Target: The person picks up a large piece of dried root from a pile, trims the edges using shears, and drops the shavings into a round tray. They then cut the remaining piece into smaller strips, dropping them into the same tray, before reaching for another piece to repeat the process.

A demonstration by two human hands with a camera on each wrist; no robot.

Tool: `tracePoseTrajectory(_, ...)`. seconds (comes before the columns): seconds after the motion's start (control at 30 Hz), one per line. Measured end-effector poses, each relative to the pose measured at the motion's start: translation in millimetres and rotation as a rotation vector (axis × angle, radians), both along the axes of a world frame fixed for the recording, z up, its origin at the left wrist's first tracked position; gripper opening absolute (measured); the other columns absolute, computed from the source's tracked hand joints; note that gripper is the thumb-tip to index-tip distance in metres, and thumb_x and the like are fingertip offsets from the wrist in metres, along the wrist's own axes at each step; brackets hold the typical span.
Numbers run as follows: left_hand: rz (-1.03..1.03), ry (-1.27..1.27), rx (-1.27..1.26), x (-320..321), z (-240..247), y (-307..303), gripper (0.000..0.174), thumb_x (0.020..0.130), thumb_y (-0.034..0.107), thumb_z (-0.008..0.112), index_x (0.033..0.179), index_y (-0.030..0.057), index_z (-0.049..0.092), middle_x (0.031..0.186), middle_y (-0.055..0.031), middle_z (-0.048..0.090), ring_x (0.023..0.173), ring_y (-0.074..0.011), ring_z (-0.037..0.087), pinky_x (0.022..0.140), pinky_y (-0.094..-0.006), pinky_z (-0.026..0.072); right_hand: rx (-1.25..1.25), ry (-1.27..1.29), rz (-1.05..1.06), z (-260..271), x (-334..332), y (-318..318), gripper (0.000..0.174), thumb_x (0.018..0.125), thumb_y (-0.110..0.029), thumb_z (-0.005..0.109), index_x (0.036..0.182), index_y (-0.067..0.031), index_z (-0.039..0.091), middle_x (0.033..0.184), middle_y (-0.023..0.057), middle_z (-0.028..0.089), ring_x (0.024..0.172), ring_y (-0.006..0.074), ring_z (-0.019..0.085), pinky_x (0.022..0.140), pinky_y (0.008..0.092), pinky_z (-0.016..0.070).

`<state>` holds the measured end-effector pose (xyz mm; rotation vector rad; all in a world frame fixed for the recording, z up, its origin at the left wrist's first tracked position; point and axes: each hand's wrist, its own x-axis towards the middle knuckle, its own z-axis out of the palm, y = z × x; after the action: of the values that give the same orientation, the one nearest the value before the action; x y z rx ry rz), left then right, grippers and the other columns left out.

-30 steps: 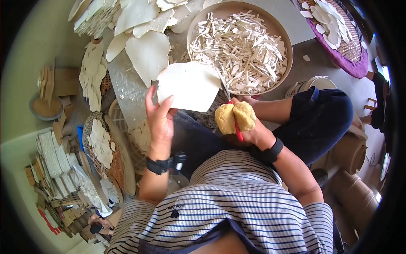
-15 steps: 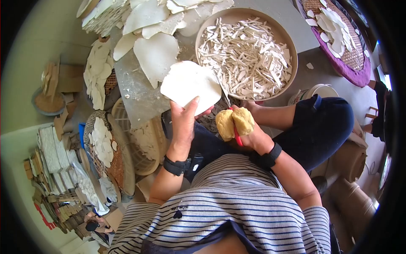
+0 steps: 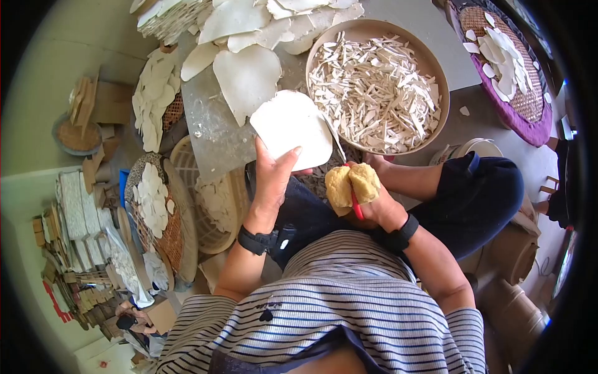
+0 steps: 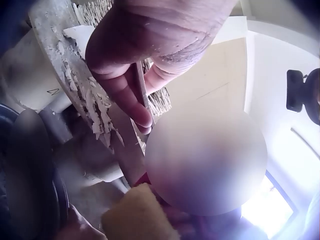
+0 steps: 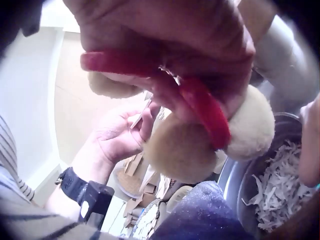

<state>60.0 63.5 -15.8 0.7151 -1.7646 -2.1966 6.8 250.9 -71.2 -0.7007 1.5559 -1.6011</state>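
Note:
The left hand (image 3: 272,181) pinches the lower edge of a white flat sheet (image 3: 293,129), thumb on top; the left wrist view shows this hand (image 4: 150,45) gripping the sheet edge-on. Fingers of the right hand (image 3: 381,209) curl round scissors with red handles (image 3: 356,206) wrapped in yellow padding (image 3: 364,182). Their metal blades (image 3: 336,138) lie at the sheet's right edge. In the right wrist view the red handle (image 5: 205,112) sits under the right hand (image 5: 170,50), with pale padding (image 5: 182,150) around it.
A round tray (image 3: 443,106) of white offcuts stands ahead on a grey table (image 3: 218,149). More white sheets (image 3: 248,78) lie at its left. A purple-rimmed basket (image 3: 514,128) is at far right, woven baskets (image 3: 187,240) at left, and a bucket (image 3: 483,148) beyond the knee.
The left hand has moved right and now holds the sheet from below, with the sheet turned. The right hand still grips the scissors. The whole view has shifted slightly.

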Motion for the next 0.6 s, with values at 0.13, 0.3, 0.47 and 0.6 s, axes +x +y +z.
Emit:
tracePoseTrajectory(0.13, -0.063, 0.003, 0.0, 1, 4, -4, 0.054, 0.082, 0.002, 0.056, 0.127, 0.0053, 0.026, 0.114, -0.0149, 0.049, 0.09, -0.0225, 0.061, 0.058, -0.0294, 0.0582, -0.034, -0.164, -0.102, 4, 3, -6, 0.019, 0.085, -0.021, 0.056, 0.095, -0.0052, 0.057, 0.095, 0.0102, 0.062, 0.091, 0.0224, 0.059, 0.079, 0.0319, 0.0471)
tracePoseTrajectory(0.3, -0.077, -0.008, 0.001, 6, 1, -4, 0.056, 0.081, -0.001, 0.055, 0.128, 0.0039, 0.025, 0.117, -0.0158, 0.046, 0.097, -0.0232, 0.058, 0.059, -0.0294, 0.0588, 0.126, 0.689, -0.02, 1, -6, -7, 0.018, 0.081, -0.018, 0.057, 0.094, -0.0056, 0.058, 0.092, 0.0118, 0.062, 0.089, 0.0282, 0.058, 0.077, 0.0352, 0.0472)
tracePoseTrajectory(0.47, -0.073, -0.034, -0.001, 10, 10, -7, 0.055, 0.081, 0.004, 0.059, 0.127, 0.0048, 0.029, 0.113, -0.0135, 0.05, 0.092, -0.0204, 0.06, 0.056, -0.0286, 0.0572, 0.048, 0.358, -0.037, -8, 2, -11, 0.02, 0.078, -0.017, 0.058, 0.095, -0.007, 0.059, 0.092, 0.0115, 0.062, 0.088, 0.0295, 0.058, 0.077, 0.0354, 0.0467)
tracePoseTrajectory(0.6, -0.145, -0.104, -0.04, 22, 14, -5, 0.058, 0.08, 0.005, 0.06, 0.128, 0.0042, 0.027, 0.112, -0.0131, 0.05, 0.09, -0.0197, 0.06, 0.053, -0.0274, 0.0568, 0.077, 0.522, -0.006, 5, -7, -15, 0.02, 0.076, -0.017, 0.059, 0.093, -0.0069, 0.06, 0.089, 0.0111, 0.062, 0.087, 0.03, 0.058, 0.075, 0.0359, 0.0468)
